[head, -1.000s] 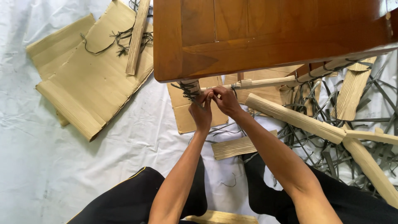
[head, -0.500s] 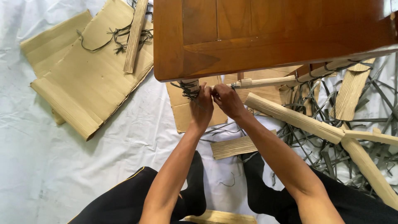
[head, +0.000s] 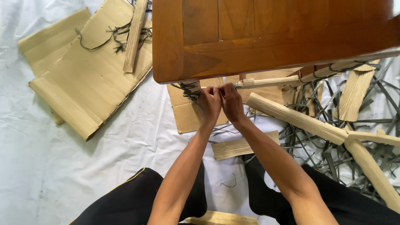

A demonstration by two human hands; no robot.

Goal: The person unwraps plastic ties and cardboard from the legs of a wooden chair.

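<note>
Bare and pressed together, our left hand (head: 209, 103) and right hand (head: 230, 102) pinch narrowly at dark strapping (head: 188, 89) around a cardboard-wrapped leg (head: 266, 81), just under the edge of the varnished wooden tabletop (head: 266, 37). At twelve o'clock that tabletop hides our fingertips, so we cannot tell exactly what they grip. At three o'clock lie more wrapped legs (head: 298, 118) amid loose cut straps (head: 316, 146); at ten o'clock, flattened corrugated cardboard (head: 87, 79) on a white sheet (head: 62, 166). We judge a sudden pull could snap the strap loose and knock our knuckles on the wood.
</note>
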